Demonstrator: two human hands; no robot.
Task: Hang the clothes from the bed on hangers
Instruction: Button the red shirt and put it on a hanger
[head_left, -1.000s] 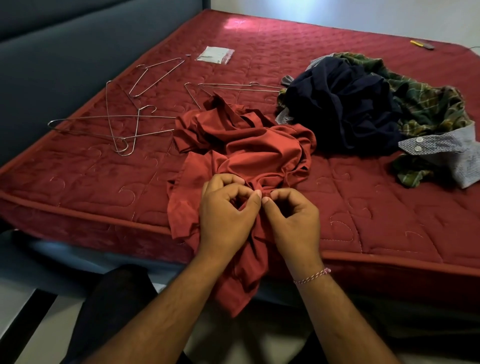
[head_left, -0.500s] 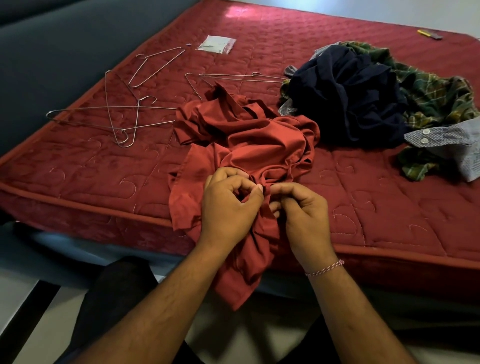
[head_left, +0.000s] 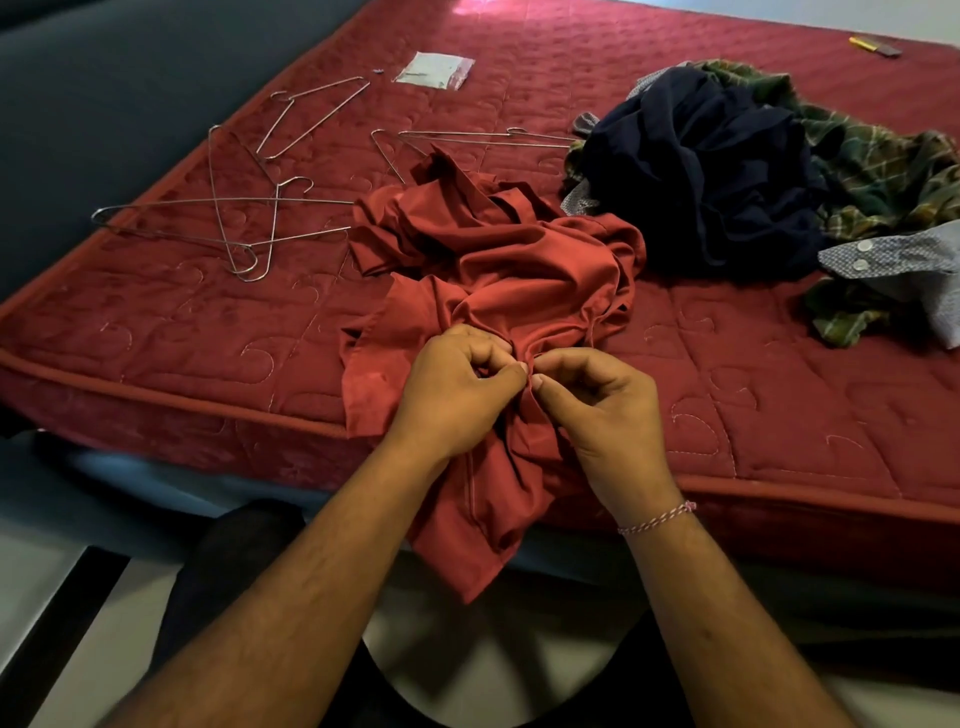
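Apparently both hands (head_left: 530, 387) pinching red shirt (head_left: 498, 280).

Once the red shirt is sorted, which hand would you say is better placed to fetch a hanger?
Probably the left hand: the wire hangers lie on its side of the mattress. Both it and the right hand pinch the red shirt, so one must let go first.

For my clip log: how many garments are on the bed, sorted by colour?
red garment: 1
navy garment: 1
green plaid garment: 1
pale dotted shirt: 1
Total: 4, taking the pale scraps beside the navy heap as part of the dotted shirt.
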